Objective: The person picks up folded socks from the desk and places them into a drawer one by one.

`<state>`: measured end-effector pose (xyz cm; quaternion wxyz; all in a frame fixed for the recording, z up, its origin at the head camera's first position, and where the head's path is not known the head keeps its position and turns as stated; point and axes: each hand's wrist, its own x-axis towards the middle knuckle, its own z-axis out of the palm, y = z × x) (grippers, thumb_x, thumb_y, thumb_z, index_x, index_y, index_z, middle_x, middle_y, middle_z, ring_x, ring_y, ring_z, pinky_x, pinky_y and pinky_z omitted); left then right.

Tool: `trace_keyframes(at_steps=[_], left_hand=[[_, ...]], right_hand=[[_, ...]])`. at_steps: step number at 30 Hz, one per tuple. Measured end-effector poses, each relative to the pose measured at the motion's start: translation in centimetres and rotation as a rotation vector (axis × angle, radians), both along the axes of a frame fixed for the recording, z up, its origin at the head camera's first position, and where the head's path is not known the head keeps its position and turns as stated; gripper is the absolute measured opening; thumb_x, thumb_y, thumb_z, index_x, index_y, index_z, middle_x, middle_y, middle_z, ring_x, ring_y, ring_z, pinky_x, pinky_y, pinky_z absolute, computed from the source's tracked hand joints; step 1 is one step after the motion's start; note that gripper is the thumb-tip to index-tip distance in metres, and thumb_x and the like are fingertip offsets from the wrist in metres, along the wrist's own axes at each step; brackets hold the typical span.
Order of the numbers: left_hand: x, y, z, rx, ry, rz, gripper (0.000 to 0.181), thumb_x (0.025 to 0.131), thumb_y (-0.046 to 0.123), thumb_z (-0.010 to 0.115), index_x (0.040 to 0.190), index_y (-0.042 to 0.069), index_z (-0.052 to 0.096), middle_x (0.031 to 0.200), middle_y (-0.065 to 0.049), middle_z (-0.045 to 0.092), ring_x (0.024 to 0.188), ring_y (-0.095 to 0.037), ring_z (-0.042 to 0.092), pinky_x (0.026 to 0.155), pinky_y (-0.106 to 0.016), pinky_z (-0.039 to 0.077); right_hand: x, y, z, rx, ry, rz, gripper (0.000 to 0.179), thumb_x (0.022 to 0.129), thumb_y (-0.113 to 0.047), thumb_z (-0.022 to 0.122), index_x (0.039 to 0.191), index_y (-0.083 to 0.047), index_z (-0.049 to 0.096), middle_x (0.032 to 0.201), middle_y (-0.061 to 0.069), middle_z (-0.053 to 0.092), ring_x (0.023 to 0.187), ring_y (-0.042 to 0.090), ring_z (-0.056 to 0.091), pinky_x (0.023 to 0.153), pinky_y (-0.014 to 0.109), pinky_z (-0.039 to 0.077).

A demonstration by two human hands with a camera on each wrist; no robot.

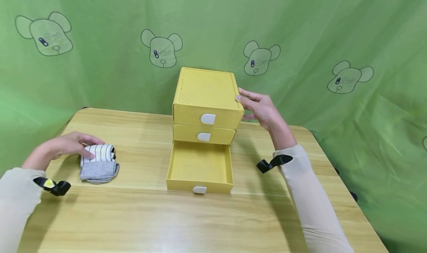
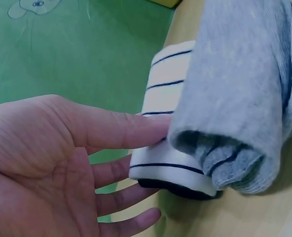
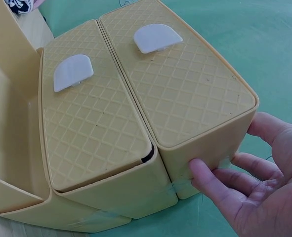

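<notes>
At the left of the table, my left hand (image 1: 68,145) holds a rolled white sock with dark stripes (image 1: 104,152). In the left wrist view, the thumb lies on the striped sock (image 2: 168,66) and the other fingers go behind it. Right beside it, on the near side, lies a folded grey sock (image 1: 98,171). A yellow three-drawer cabinet (image 1: 208,88) stands at the back middle. Its bottom drawer (image 1: 180,185) is pulled out and bare inside; the upper two are closed. My right hand (image 1: 262,109) rests its fingers on the cabinet's right side and top edge.
The cabinet stands on a wooden table (image 1: 143,219) near its back edge. A green curtain (image 1: 113,60) with mouse-head prints hangs behind and beside the table. White tabs (image 1: 208,119) serve as drawer handles. Black wrist straps (image 1: 275,163) are worn over both sleeves.
</notes>
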<state>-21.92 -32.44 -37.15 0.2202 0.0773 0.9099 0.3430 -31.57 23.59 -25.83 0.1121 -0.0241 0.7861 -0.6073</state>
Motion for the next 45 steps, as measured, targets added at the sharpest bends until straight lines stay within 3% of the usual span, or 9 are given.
trace_keyframes(at_steps=[4, 10, 18, 23, 26, 31, 38, 45], left_hand=[[-0.1, -0.3, -0.5, 0.015, -0.008, 0.019, 0.064, 0.088, 0.015, 0.076, 0.142, -0.009, 0.050, 0.131, -0.028, 0.063, 0.107, -0.017, 0.059, 0.090, -0.032, 0.047], [-0.3, 0.1, -0.8, 0.028, 0.031, 0.054, 0.061, 0.089, 0.013, 0.075, 0.137, -0.014, 0.050, 0.117, -0.020, 0.068, 0.098, -0.014, 0.060, 0.082, -0.027, 0.049], [-0.5, 0.8, -1.4, 0.101, 0.087, 0.166, 0.060, 0.089, 0.013, 0.075, 0.138, -0.013, 0.050, 0.111, -0.018, 0.068, 0.089, -0.011, 0.061, 0.075, -0.023, 0.052], [-0.7, 1.6, -1.3, 0.215, 0.107, 0.272, 0.068, 0.090, 0.014, 0.076, 0.144, -0.011, 0.045, 0.102, 0.005, 0.070, 0.086, -0.001, 0.062, 0.077, -0.021, 0.055], [-0.7, 2.7, -0.6, 0.290, 0.122, 0.298, 0.069, 0.090, 0.014, 0.076, 0.146, -0.010, 0.043, 0.095, 0.019, 0.065, 0.085, 0.002, 0.063, 0.079, -0.022, 0.057], [-0.6, 5.9, 1.5, 0.299, 0.173, 0.264, 0.065, 0.089, 0.016, 0.078, 0.144, -0.005, 0.050, 0.101, 0.015, 0.066, 0.089, 0.001, 0.062, 0.080, -0.022, 0.056], [0.2, 11.8, 4.5, 0.310, 0.197, 0.163, 0.056, 0.085, 0.015, 0.081, 0.136, 0.001, 0.061, 0.116, -0.013, 0.069, 0.092, -0.013, 0.064, 0.081, -0.027, 0.056], [0.5, 16.9, 6.0, 0.326, 0.201, 0.044, 0.049, 0.080, 0.009, 0.083, 0.126, 0.001, 0.068, 0.111, -0.017, 0.071, 0.089, -0.020, 0.064, 0.077, -0.028, 0.057]], right_hand=[[0.1, 0.0, 0.0, 0.000, -0.002, -0.001, 0.063, 0.096, -0.035, 0.071, 0.153, -0.027, 0.045, 0.167, 0.003, 0.032, 0.144, 0.030, 0.047, 0.098, 0.045, 0.057], [0.1, -0.1, 0.1, -0.003, 0.003, -0.005, 0.063, 0.096, -0.035, 0.071, 0.153, -0.027, 0.046, 0.167, 0.003, 0.033, 0.145, 0.030, 0.047, 0.097, 0.045, 0.058], [-0.1, -0.2, 0.0, 0.001, -0.003, 0.003, 0.063, 0.096, -0.035, 0.072, 0.153, -0.028, 0.046, 0.167, 0.003, 0.033, 0.143, 0.029, 0.049, 0.097, 0.043, 0.058], [-0.2, -0.2, -0.2, 0.004, -0.010, 0.010, 0.063, 0.095, -0.035, 0.072, 0.153, -0.028, 0.046, 0.166, 0.003, 0.033, 0.143, 0.029, 0.048, 0.098, 0.044, 0.058], [-0.2, -0.3, -0.2, 0.010, -0.013, 0.011, 0.063, 0.095, -0.036, 0.072, 0.153, -0.028, 0.046, 0.167, 0.004, 0.033, 0.144, 0.030, 0.047, 0.100, 0.045, 0.057], [-0.1, -0.2, -0.1, 0.017, -0.011, 0.008, 0.064, 0.095, -0.036, 0.072, 0.153, -0.029, 0.046, 0.167, 0.003, 0.031, 0.144, 0.029, 0.048, 0.099, 0.045, 0.057], [-0.1, -0.1, 0.0, 0.000, 0.000, 0.003, 0.063, 0.096, -0.035, 0.072, 0.152, -0.028, 0.047, 0.167, 0.002, 0.033, 0.143, 0.029, 0.049, 0.096, 0.043, 0.059], [0.0, 0.0, -0.1, -0.004, 0.001, -0.004, 0.063, 0.096, -0.035, 0.072, 0.153, -0.028, 0.046, 0.166, 0.002, 0.033, 0.143, 0.029, 0.049, 0.094, 0.042, 0.059]])
